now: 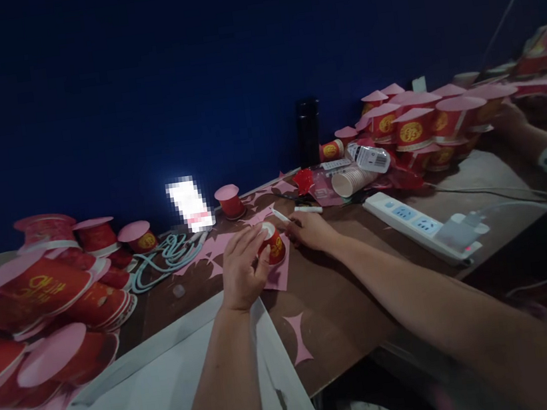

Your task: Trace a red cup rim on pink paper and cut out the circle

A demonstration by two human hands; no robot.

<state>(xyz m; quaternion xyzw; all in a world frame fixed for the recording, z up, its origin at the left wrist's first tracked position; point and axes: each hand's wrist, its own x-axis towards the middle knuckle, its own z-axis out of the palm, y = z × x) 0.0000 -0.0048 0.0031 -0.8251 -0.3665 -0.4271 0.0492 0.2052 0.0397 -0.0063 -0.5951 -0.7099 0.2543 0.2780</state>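
Observation:
My left hand (243, 263) is closed around a small red paper cup (276, 248) with gold print, its pale end facing up. The cup stands on a sheet of pink paper (278, 280) on the brown table. Just right of the cup, my right hand (313, 230) pinches a slim white pen-like stick (280, 216), its tip pointing up and left. Close behind that hand lies a second white stick (308, 210). Pink paper offcuts (298, 337) with curved edges lie around both hands.
Red cups with pink discs (412, 131) are piled at right, near another person's hand (515, 123); more cups (57, 287) crowd the left. A power strip (414, 223) with cables, a black bottle (309, 131), a bright phone-like screen (190, 204) and white cardboard (176, 386) surround my hands.

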